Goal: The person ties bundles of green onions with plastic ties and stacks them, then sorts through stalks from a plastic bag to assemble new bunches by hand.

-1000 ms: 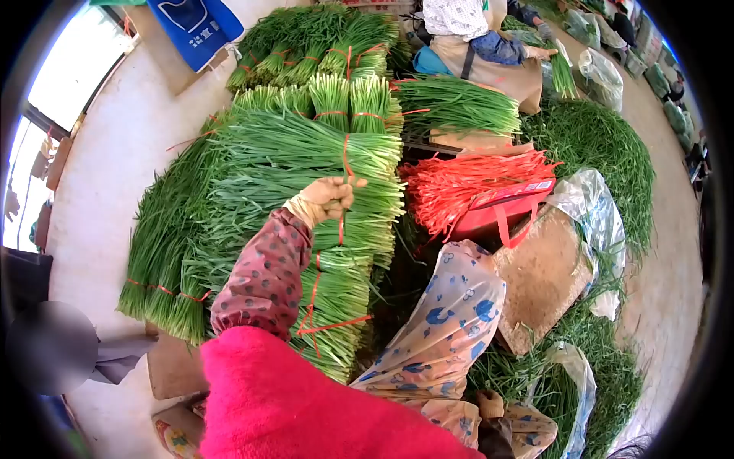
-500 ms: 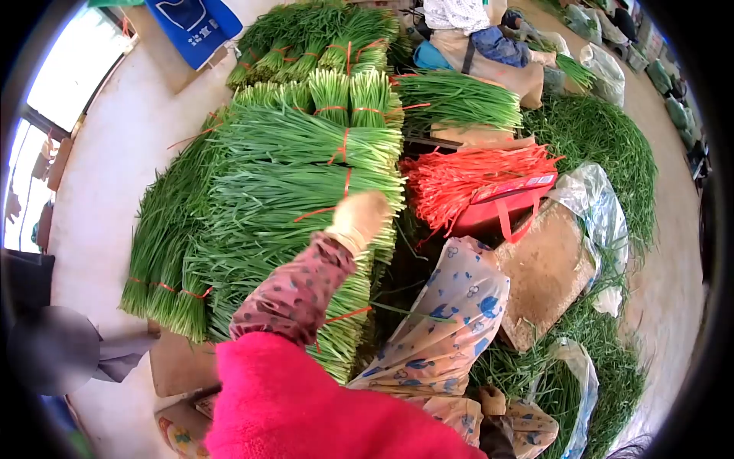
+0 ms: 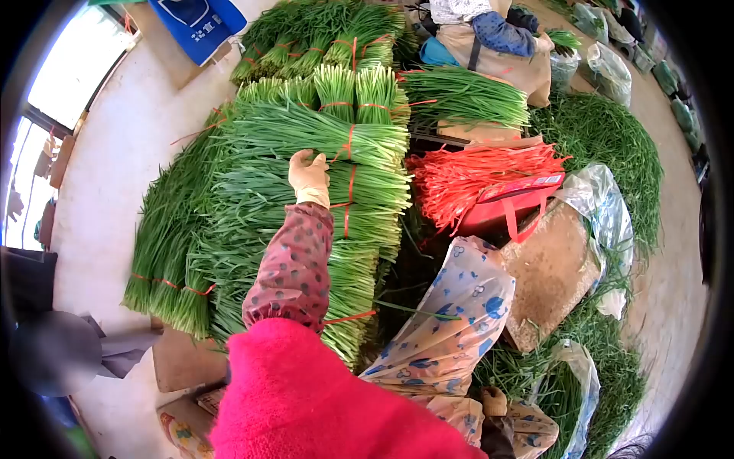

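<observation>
My left hand (image 3: 309,177), in a pale glove with a spotted sleeve, is over the stacked bundles of green chives. Its fingers are slightly curled and apart, at the lower edge of the upper chive bundle (image 3: 306,130). Just below lies another chive bundle (image 3: 260,183). Both bundles have red ties and pale cut ends pointing right. My right hand (image 3: 494,400), gloved and in shadow, is low by the patterned apron; its fingers are too unclear to read.
Red tie strips (image 3: 482,180) spill from a red bag (image 3: 520,206) beside a worn board (image 3: 547,268). Loose chives (image 3: 604,145) and plastic bags (image 3: 600,199) lie at right. Another person (image 3: 497,34) sits at the back. More chive bundles (image 3: 183,252) hang at the left.
My left hand has moved left and up, from the cut-end side of the bundles to their leafy middle. The person at the back has shifted, with a hand now at a bag of greens.
</observation>
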Action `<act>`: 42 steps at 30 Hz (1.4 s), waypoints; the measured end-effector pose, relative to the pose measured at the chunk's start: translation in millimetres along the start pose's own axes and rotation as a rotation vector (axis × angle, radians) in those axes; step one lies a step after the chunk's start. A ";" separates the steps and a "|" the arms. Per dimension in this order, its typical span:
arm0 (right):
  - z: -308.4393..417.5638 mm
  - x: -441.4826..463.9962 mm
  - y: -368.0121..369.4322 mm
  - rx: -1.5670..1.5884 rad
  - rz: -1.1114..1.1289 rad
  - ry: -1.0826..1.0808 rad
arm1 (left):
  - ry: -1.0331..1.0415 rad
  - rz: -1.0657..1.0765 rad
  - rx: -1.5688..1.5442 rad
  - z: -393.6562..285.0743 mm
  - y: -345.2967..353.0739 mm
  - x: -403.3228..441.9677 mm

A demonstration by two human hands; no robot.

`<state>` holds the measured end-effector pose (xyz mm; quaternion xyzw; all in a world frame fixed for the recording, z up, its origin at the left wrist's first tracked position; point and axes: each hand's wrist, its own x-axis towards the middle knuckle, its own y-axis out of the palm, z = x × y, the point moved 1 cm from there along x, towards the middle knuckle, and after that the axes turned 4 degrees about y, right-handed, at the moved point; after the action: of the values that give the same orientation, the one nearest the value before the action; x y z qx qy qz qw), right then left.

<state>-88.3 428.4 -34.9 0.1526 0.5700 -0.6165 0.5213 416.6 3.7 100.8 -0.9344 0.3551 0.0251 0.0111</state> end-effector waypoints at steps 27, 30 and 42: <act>-7.8 13.6 1.3 0.019 0.032 -0.051 | -0.261 0.173 -0.061 -9.7 1.8 23.0; -8.4 16.6 4.7 0.066 0.046 -0.017 | -0.240 0.215 -0.173 -3.4 -4.7 14.4; 5.5 5.1 1.5 0.024 0.002 -0.064 | -0.151 -0.028 -0.443 11.5 10.5 -9.9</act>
<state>-86.9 421.5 -38.1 0.1394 0.5454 -0.6274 0.5380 401.8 2.8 89.8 -0.9143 0.3262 0.1723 -0.1672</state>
